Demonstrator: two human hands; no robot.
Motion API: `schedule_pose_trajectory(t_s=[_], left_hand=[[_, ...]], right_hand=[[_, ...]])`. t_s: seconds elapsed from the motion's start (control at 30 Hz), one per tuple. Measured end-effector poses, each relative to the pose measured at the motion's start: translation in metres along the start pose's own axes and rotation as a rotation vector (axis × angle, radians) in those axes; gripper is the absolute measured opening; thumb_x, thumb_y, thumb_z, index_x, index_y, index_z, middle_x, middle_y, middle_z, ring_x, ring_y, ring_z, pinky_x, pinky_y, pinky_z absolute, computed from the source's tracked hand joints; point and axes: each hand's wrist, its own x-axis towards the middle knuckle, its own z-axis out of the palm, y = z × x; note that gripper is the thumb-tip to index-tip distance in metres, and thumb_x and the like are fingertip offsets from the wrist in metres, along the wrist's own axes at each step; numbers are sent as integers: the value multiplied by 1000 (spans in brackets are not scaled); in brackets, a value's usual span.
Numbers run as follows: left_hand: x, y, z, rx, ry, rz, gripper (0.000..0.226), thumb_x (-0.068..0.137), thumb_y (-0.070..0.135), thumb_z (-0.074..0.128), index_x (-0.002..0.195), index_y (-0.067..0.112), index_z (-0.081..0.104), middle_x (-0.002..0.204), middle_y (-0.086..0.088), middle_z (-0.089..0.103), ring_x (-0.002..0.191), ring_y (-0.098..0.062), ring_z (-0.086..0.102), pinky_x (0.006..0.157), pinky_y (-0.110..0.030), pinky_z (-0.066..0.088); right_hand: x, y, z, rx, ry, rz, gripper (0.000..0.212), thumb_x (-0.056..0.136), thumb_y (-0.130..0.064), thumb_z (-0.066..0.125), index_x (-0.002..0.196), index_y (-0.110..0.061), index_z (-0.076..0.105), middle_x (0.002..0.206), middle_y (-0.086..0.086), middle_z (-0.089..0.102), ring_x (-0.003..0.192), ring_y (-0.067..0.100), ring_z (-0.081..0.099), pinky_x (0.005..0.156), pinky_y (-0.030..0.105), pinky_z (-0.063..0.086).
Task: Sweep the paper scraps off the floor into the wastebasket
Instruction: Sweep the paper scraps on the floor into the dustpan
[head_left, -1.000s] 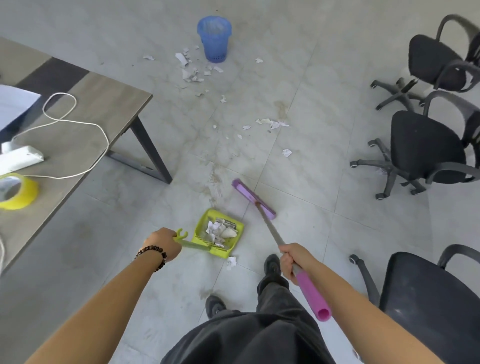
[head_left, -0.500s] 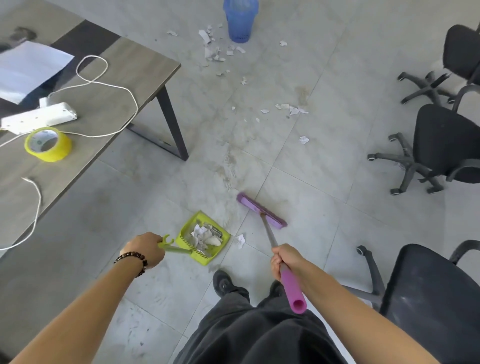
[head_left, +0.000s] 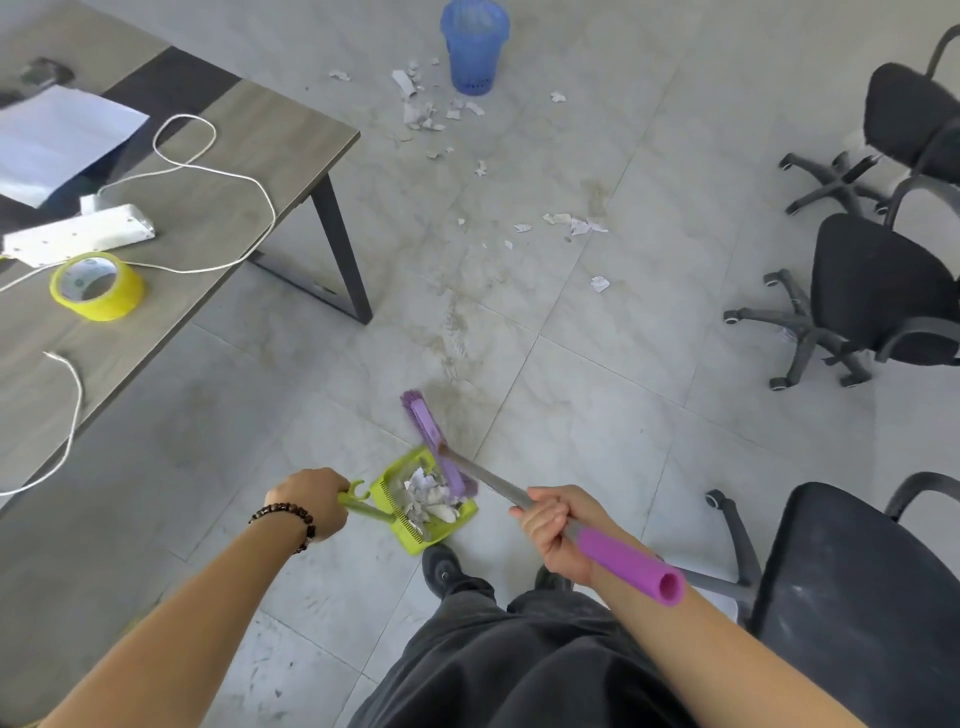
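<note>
Left hand (head_left: 311, 501): grip curled round the green handle of the dustpan (head_left: 387, 480), holding it flat on the floor (head_left: 571, 389) just ahead of the person's shoes, with its mouth turned to the broom so scraps slide in.
Right hand (head_left: 558, 525): grip wrapped round the broom (head_left: 431, 431) where the grey shaft meets the purple sleeve, probably for short, controlled strokes. The bristle head overlaps the pan's open edge.
Paper scraps (head_left: 426, 496): one heap inside the pan; more lie loose by the wastebasket (head_left: 474, 47) and mid-floor.
Wastebasket: blue, upright, well apart from the pan — a carry likely comes next.
Writing: the tape roll (head_left: 96, 286), by the edge of the surface (head_left: 234, 171) nearest the person, shows faint print inside its core — too small to read.
</note>
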Motion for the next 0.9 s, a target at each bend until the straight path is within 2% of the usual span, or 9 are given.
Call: schedule_pose_trajectory(t_s=[0.07, 0.17, 0.3, 0.37, 0.5, 0.6, 0.67, 0.9], left_hand=[[-3, 6, -2, -3, 23, -2, 23, 82, 17, 48, 88, 27, 68, 80, 7, 68, 75, -14, 67, 50, -22, 43], [-7, 16, -7, -10, 49, -12, 23, 82, 18, 49, 89, 27, 68, 80, 8, 66, 75, -15, 65, 52, -22, 43], [-6, 30, -12, -100, 77, -36, 16, 83, 19, 49, 80, 27, 63, 77, 9, 62, 75, -16, 64, 52, -22, 42], [-4, 42, -16, -159, 103, -43, 17, 84, 21, 49, 84, 29, 64, 77, 9, 62, 73, -17, 63, 51, -21, 42], [5, 74, -34, -272, 145, -54, 17, 84, 19, 47, 81, 26, 63, 74, 7, 62, 69, -18, 62, 50, -21, 40], [18, 102, -59, -315, 186, -42, 17, 86, 21, 47, 82, 25, 63, 75, 6, 63, 71, -21, 62, 52, -23, 40], [31, 123, -79, -334, 218, -22, 18, 88, 24, 48, 83, 25, 65, 75, 5, 63, 71, -22, 61, 54, -24, 41], [97, 211, -157, -348, 257, 4, 15, 86, 23, 48, 80, 23, 62, 72, 0, 63, 67, -23, 62, 52, -23, 41]], right_hand=[[-2, -11, -3, -6, -36, -1, 67, 86, -7, 51, 147, 1, 25, 44, -2, 41, 26, 11, 44, 26, 23, 41], [-8, -25, -1, -57, -75, -6, 60, 85, -8, 54, 140, 3, 32, 45, -2, 42, 27, 10, 44, 26, 22, 41], [-19, -34, 9, -164, -37, -69, 42, 93, -14, 55, 131, -3, 41, 47, -5, 39, 28, 6, 41, 27, 17, 38], [-23, -39, 13, -229, 21, -124, 33, 97, -19, 53, 127, -9, 44, 47, -7, 37, 28, 3, 39, 27, 14, 34], [-33, -59, 15, -352, 100, -230, 6, 99, -22, 51, 99, -16, 49, 43, -8, 35, 27, 1, 35, 25, 12, 30], [-37, -88, 8, -396, 144, -280, 28, 98, -23, 53, 72, -19, 44, 42, -9, 33, 26, 1, 34, 24, 13, 29], [-38, -114, 2, -407, 164, -312, 37, 97, -22, 55, 64, -21, 38, 42, -9, 31, 27, 1, 32, 25, 14, 29], [-40, -237, 4, -395, 175, -404, 33, 91, -1, 51, 67, -19, 37, 43, -8, 32, 27, 3, 32, 26, 15, 29]])
